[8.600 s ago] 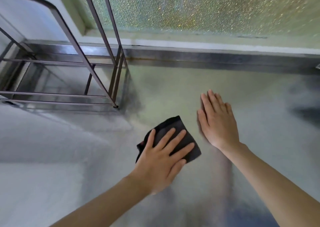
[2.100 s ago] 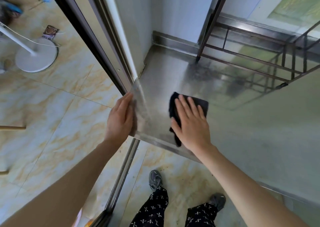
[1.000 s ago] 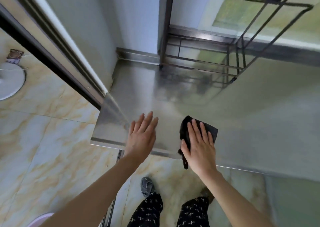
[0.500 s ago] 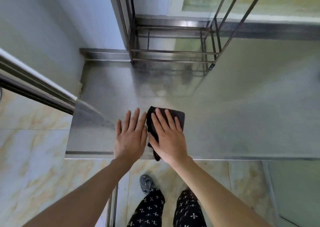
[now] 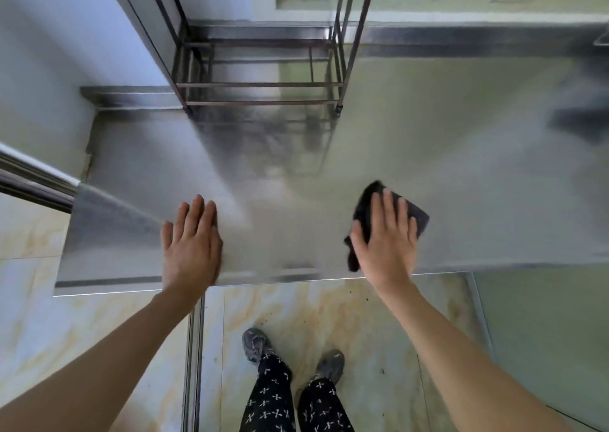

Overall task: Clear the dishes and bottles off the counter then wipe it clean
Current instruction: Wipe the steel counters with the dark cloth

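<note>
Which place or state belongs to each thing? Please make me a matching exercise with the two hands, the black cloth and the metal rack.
Things:
1. left hand
2. right hand
3. black cloth
4. metal rack

Places or states:
A. stands at the back of the counter, next to the wall
B. lies partly hidden under a palm
C. rests flat on bare steel near the front edge
D. presses down on fabric with straight fingers

Pairs: 1-C, 2-D, 3-B, 4-A
</note>
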Motion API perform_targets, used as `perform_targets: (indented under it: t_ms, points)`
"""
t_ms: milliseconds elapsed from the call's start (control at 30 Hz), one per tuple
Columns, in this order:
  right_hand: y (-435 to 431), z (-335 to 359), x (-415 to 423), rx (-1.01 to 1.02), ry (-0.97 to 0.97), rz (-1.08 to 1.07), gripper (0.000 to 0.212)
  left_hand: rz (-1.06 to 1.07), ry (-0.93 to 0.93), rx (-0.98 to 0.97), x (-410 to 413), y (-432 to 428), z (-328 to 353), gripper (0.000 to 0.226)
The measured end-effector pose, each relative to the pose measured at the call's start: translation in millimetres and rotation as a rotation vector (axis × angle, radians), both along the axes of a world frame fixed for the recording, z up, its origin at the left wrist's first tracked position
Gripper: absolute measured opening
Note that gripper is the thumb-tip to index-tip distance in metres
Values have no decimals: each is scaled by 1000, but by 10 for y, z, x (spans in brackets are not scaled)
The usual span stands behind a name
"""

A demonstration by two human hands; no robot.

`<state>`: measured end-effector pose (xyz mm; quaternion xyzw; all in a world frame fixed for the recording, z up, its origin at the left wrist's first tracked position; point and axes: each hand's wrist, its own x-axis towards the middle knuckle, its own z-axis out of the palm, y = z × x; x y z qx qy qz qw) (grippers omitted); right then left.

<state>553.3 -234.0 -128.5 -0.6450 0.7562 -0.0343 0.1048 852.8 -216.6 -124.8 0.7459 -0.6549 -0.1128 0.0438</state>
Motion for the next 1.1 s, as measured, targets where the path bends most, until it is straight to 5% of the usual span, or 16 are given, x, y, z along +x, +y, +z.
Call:
perform_targets:
  t_ms: [100, 267, 333, 467, 633, 767, 833, 933, 1100]
  points:
    - [140, 27, 10, 6, -21, -227, 70, -43, 71, -7, -521, 14, 77, 53]
    - [351, 43, -278, -42, -31, 379, 60, -200, 194, -43, -1626, -29, 141, 56]
    - [345, 8, -599, -59, -11, 405, 59, -230, 214, -28, -1942, -87, 119, 56]
    - [392, 23, -1280, -23, 22, 32, 60, -322, 209, -21, -2447, -135, 59, 53]
    - [410, 202, -1628, 48, -160, -33, 55, -364, 257, -59, -2835, -70, 191, 37]
    - [490, 354, -1721, -54, -501, -273, 50, -218, 608, 101, -3158, -137, 355, 24]
    - [538, 406, -1797, -169, -533, -592, 37, -69, 836, 233, -3353, -241, 458, 32]
    - [538, 454, -1762, -103, -647, -992, 32, 7, 812, 330, -3637, -403, 502, 46]
    - [403, 459, -1621, -66, -946, -1310, 26, 6, 715, 481, -3890, -495, 469, 27]
